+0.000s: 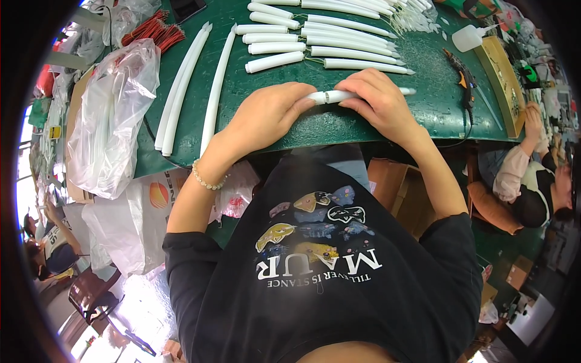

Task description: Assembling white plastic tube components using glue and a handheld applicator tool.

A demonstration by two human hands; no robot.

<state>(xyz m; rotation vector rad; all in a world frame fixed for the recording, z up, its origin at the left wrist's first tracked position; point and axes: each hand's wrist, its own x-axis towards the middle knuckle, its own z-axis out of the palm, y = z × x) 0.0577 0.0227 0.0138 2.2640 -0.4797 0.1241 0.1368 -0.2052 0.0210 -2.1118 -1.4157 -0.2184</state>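
Note:
Over the near edge of the green table [290, 136], both my hands hold a white taper-shaped candle tube level. My left hand [266, 112] grips the tube's left part [316, 97] between thumb and fingers. Around the right part pinches my right hand [384, 103], and a pale tip [408, 91] sticks out beyond it. A narrow greyish joint [327, 97] shows between the two parts; I cannot tell whether they are fully closed together. Just past my hands lie several two-part white candle tubes [275, 62] in rows, with thin wires linking some halves.
Long white candles [183, 91] lie at the left, beside a clear plastic bag [115, 115] and red wires [154, 33]. On the right are a glue gun [465, 81], a white squeeze bottle [467, 39] and a shallow cardboard tray [502, 85]. Another person's arm [532, 124] reaches in there.

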